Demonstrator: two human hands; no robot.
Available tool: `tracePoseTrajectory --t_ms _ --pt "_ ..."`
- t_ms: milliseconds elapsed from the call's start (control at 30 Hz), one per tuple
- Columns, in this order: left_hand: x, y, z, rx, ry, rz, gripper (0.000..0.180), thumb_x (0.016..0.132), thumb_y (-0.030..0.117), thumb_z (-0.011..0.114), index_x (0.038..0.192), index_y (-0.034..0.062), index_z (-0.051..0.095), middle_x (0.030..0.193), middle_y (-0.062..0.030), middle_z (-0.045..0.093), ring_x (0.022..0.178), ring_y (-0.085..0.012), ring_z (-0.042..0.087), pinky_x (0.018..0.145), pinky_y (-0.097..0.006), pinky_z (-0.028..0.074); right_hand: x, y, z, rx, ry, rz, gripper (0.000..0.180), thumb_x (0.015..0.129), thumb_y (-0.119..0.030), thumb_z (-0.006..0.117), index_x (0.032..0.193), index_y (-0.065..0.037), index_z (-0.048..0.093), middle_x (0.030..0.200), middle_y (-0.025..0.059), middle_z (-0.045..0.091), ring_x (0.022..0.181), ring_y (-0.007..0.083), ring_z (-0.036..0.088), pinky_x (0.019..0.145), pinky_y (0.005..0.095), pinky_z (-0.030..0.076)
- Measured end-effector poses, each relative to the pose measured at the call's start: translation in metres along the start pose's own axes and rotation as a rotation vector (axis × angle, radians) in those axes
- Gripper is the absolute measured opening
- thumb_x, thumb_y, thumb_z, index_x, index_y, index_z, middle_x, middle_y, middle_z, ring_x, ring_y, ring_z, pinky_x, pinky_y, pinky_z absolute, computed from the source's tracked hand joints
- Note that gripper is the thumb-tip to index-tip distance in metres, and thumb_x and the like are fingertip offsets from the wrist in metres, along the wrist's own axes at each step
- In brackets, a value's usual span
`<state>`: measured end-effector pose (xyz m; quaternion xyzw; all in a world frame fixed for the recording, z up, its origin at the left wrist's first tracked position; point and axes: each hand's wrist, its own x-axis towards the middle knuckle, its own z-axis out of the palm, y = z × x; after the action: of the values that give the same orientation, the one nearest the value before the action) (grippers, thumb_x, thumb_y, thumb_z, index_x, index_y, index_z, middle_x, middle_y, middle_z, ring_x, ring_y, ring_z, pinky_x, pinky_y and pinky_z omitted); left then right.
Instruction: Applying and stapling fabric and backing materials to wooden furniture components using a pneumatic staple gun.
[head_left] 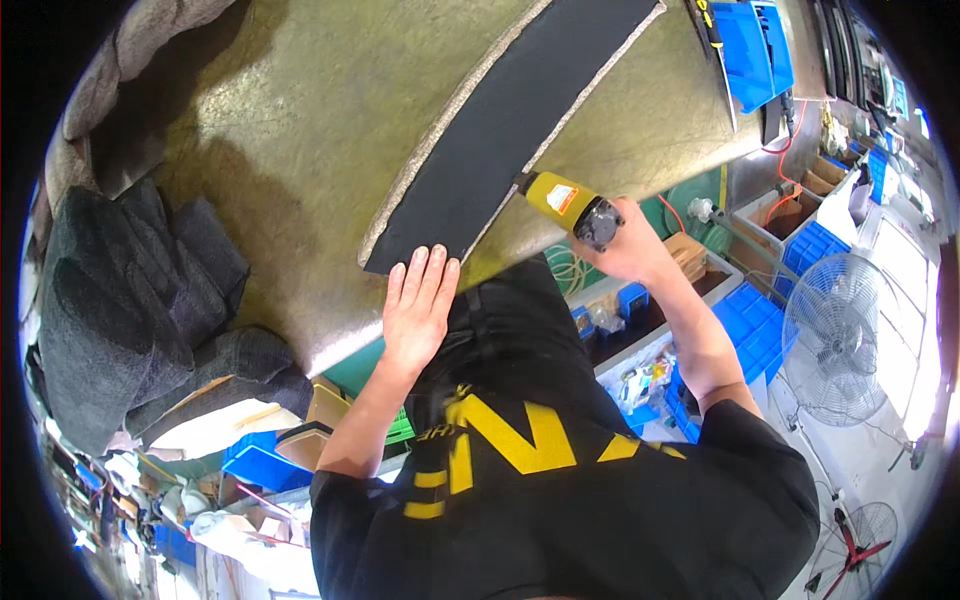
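Observation:
A long, slightly curved black panel point(500, 130) with fuzzy grey-beige edges lies slanting across the worktable. My left hand point(417, 310) rests flat on its near end, fingers stretched out and holding nothing. My right hand point(622, 245) is wrapped round a yellow-and-black gun-shaped power tool point(555, 197). The tool's dark nose meets the panel's right edge, or stands just beside it; I cannot tell which. My fingers and the tool's handle are mostly hidden behind its black rear end.
Dark grey fabric point(130, 310) is heaped at the table's left edge. A blue bin point(755, 55) and a yellow-handled knife point(712, 40) are at the far right of the worktable point(290, 160). Crates, a red cord and a standing fan point(835, 335) are to the right.

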<state>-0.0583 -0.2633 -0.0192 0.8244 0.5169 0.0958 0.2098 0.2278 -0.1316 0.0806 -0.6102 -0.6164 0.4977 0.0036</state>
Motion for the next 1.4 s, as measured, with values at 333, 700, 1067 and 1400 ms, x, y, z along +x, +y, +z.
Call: tracePoseTrajectory --t_ms 333,700,1067,1400 --pt "-0.003 -0.001 0.003 -0.024 0.048 0.001 0.045 0.088 0.012 0.057 0.132 0.0098 0.062 0.145 -0.0101 0.055 0.138 -0.0282 0.048 0.118 -0.048 0.029 -0.012 -0.011 0.026 0.02 -0.008 -0.02 0.028 0.073 -0.011 0.076 0.095 0.002 0.065 0.078 0.026 0.066 0.081 0.0449 0.065 0.068 0.0446 0.052" --pt "0.0 -0.001 0.0 -0.005 0.04 0.035 0.045 0.088 0.011 0.059 0.132 0.0086 0.061 0.145 -0.0133 0.055 0.137 -0.0324 0.048 0.116 -0.05 0.03 -0.022 -0.015 0.052 -0.038 -0.133 -0.015 0.038 0.071 -0.019 0.074 0.103 -0.001 0.065 0.082 0.0267 0.067 0.084 0.0439 0.067 0.075 0.0493 0.054" --pt "0.071 -0.079 -0.1 0.373 0.344 -0.136 0.028 0.078 0.002 0.063 0.105 0.0096 0.069 0.132 -0.0131 0.064 0.129 -0.0337 0.055 0.112 -0.055 0.036 -0.047 0.019 -0.081 -0.119 -0.158 -0.184 0.048 0.066 -0.017 0.075 0.111 -0.006 0.065 0.085 0.023 0.066 0.085 0.0426 0.065 0.072 0.0473 0.051" --pt "0.335 0.091 0.01 0.104 0.221 -0.186 0.074 0.083 0.052 0.07 0.14 0.0081 0.052 0.141 -0.0195 0.049 0.132 -0.038 0.043 0.113 -0.061 0.027 0.02 0.061 -0.213 -0.149 -0.109 -0.179 0.04 0.067 -0.01 0.074 0.107 -0.004 0.068 0.079 0.0222 0.066 0.078 0.0419 0.065 0.067 0.044 0.052"
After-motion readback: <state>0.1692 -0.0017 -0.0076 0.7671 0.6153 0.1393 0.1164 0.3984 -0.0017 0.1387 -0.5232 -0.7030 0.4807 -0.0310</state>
